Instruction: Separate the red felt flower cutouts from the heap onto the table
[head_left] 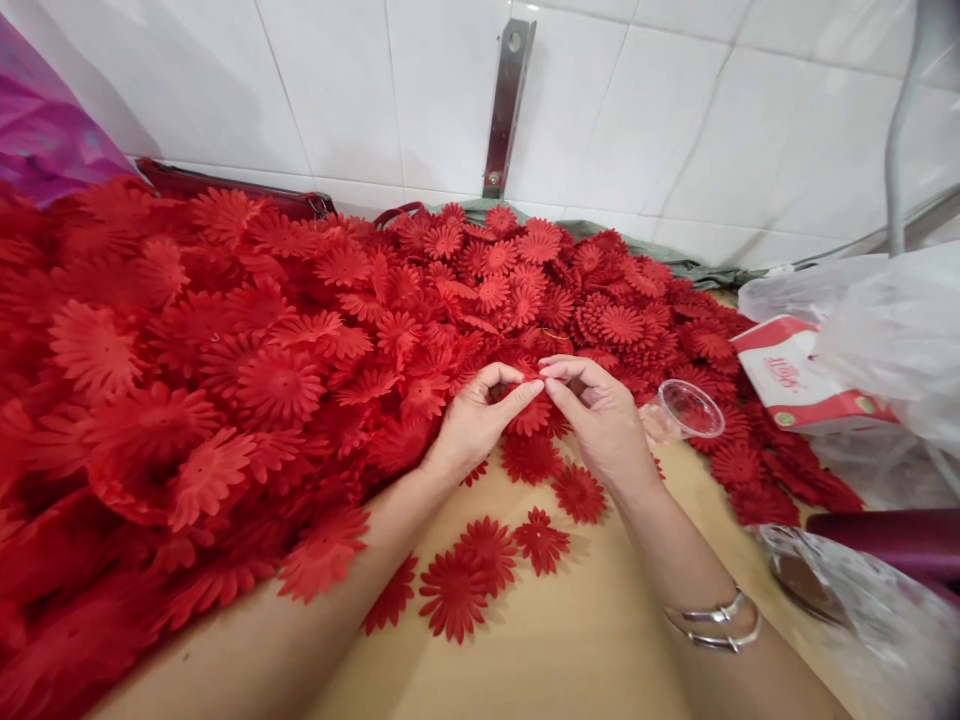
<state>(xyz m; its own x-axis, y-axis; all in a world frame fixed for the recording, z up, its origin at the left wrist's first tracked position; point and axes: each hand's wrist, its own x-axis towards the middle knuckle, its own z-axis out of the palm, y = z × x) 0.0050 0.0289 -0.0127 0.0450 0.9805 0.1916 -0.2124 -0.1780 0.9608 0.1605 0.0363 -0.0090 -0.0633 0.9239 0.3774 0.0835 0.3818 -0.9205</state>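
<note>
My left hand point(484, 405) and my right hand point(596, 405) meet fingertip to fingertip over the table, both closed in a pinch. Between them is a red artificial flower point(529, 416), flat with narrow petals; the fingers hide most of its upper part. Several loose red flower pieces point(487, 553) lie on the tan tabletop point(547, 650) below my hands. One more piece point(324, 553) rests against my left forearm. A large heap of the same red flowers point(277, 385) spreads to the left and behind my hands.
To the right of my right hand is a clear round plastic tub point(691, 408). Farther right are a red and white box point(810, 378), clear plastic bags point(892, 330) and a dark purple object point(892, 535). A metal bracket point(508, 110) is fixed to the white tiled wall point(645, 110).
</note>
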